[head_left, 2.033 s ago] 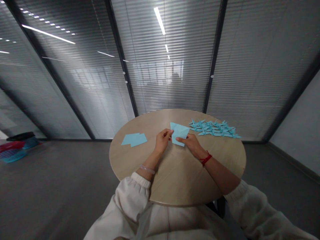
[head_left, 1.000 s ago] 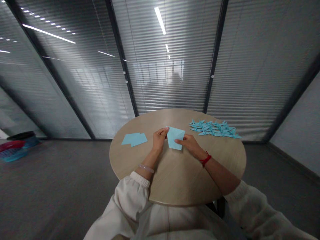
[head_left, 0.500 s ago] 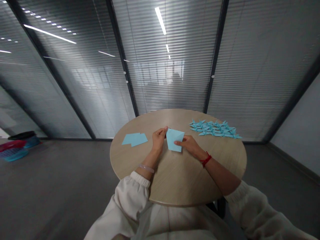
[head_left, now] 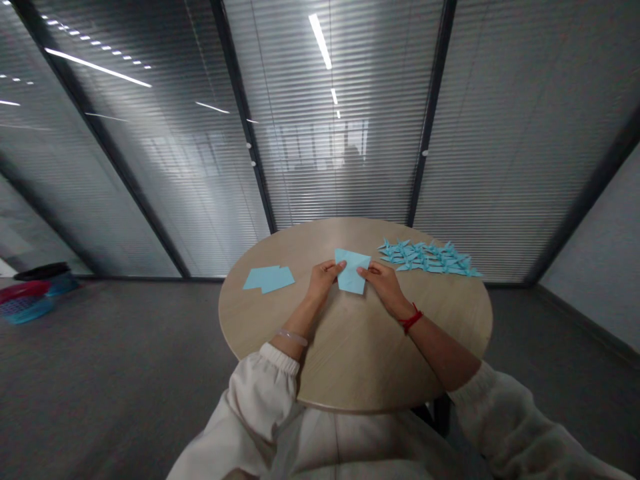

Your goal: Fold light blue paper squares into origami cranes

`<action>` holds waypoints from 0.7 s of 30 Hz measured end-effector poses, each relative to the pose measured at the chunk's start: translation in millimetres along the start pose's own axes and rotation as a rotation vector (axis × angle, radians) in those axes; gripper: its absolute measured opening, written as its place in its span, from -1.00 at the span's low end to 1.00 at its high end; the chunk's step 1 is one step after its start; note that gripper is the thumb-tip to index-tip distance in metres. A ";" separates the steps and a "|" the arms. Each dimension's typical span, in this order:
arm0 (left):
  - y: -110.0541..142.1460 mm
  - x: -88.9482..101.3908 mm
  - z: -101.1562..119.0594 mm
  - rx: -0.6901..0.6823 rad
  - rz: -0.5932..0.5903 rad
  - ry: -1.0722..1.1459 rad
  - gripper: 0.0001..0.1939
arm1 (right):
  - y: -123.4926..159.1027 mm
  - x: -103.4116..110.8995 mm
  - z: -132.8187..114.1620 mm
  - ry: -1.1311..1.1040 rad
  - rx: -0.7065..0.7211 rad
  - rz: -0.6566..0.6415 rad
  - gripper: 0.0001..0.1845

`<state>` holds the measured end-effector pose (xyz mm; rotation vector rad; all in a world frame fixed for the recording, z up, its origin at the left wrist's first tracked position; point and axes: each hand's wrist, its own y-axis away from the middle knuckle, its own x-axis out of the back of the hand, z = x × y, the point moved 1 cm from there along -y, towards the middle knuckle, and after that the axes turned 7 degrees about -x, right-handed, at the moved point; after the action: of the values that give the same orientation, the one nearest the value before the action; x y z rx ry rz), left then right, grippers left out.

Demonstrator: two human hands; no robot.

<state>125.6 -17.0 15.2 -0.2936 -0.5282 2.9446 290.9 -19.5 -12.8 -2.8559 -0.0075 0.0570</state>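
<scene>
So, just the head view here. Both hands have hold of one light blue paper (head_left: 353, 274), roughly over the middle of the round wooden bench (head_left: 360, 360). Left hand (head_left: 323, 280) is pinching its left edge, thumb on the front, and the right hand (head_left: 385, 285) is doing pretty much the same on the right edge. Fingers behind the sheet are mostly hidden, so can't tell exactly how they sit. Off to the left, well apart from the hands, a couple of flat blue sheets (head_left: 270, 279) lie overlapping. Over at the back right there's a whole bunch of pointy folded blue papers (head_left: 427, 257), packed close together. Red bracelet (head_left: 411, 319) on the right wrist, btw.
</scene>
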 end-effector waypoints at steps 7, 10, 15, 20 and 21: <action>0.2 -2.0 -4.4 0.000 0.002 -0.058 -0.53 | -5.3 7.6 4.3 0.160 0.080 0.234 -0.59; 1.3 -4.3 -5.4 -0.020 0.025 -0.043 -0.51 | -2.1 5.1 1.3 0.219 0.117 0.323 -0.58; 4.6 -8.1 -3.8 0.010 0.050 0.061 -0.51 | 8.0 0.0 -10.2 0.327 0.282 0.290 -0.61; 5.5 -7.5 1.1 0.054 0.091 0.116 -0.53 | 14.7 -2.1 -17.4 0.548 0.499 0.198 -0.69; 5.6 -7.3 2.7 0.064 0.097 0.130 -0.54 | 14.9 -2.2 -17.2 0.590 0.532 0.196 -0.70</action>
<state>131.7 -24.3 16.9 -0.5135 -0.4125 3.0013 289.3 -38.7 -0.5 -2.2340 0.3505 -0.6412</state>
